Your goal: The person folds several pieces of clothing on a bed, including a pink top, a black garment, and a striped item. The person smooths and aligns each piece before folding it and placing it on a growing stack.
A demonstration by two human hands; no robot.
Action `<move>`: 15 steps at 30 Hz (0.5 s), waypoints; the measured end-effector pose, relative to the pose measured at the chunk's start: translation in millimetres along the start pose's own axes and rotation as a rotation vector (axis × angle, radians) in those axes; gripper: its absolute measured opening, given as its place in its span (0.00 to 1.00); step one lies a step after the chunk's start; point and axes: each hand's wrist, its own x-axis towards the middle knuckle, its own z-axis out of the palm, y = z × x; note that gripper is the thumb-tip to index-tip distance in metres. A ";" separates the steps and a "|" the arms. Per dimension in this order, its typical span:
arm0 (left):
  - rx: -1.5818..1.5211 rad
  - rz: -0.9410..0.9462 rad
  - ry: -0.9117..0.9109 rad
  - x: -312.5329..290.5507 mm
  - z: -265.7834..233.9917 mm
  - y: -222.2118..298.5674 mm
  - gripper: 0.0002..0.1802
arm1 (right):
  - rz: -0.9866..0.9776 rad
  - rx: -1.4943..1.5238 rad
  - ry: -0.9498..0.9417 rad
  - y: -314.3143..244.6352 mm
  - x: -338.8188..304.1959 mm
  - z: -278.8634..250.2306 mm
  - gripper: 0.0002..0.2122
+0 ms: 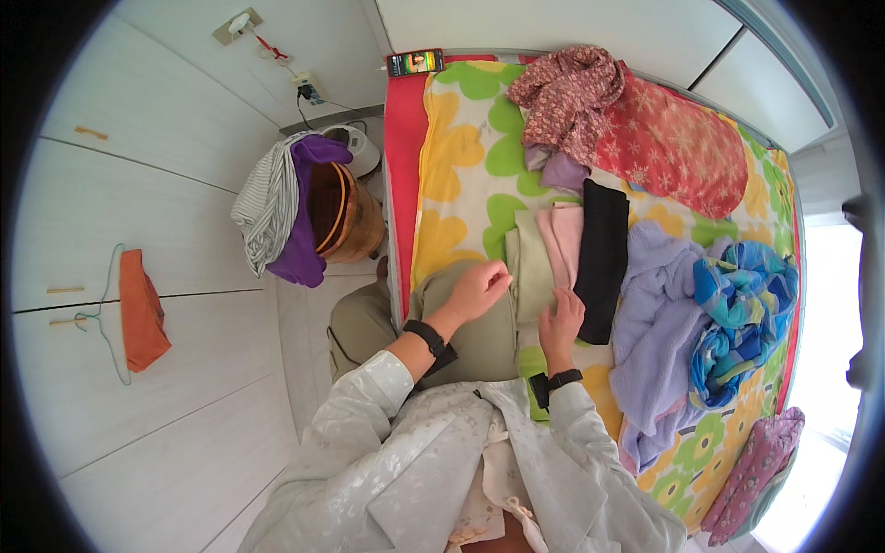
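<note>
My left hand [481, 288] is closed, its curled fingers beside the left edge of a folded pale green garment [529, 263]. Whether anything is inside those fingers is hidden. My right hand [560, 327] rests at the near end of a folded pink garment [561, 241], fingers apart and loosely bent. The pink piece lies between the green one and a long folded black garment [604, 263]. All three are side by side on a flower-patterned bed sheet [456, 138].
Right of the black garment lie a rumpled lavender fleece [654, 313] and a blue checked cloth [742, 313]. A red snowflake-patterned cloth [678, 143] is at the back. Left of the bed, a wooden bucket [359, 217] has purple and striped clothes [300, 212] over its rim.
</note>
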 end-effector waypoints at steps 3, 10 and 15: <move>-0.079 -0.030 0.044 -1.0 -0.9 -0.9 0.09 | 0.017 -0.027 0.048 -4.9 2.1 1.0 0.21; -0.038 -0.029 0.081 0.1 -2.7 0.3 0.08 | 0.170 -0.032 0.086 8.0 -7.3 -4.8 0.23; -0.049 0.006 0.131 -0.8 0.1 -1.1 0.08 | 0.266 -0.031 0.093 32.6 -19.7 -11.3 0.23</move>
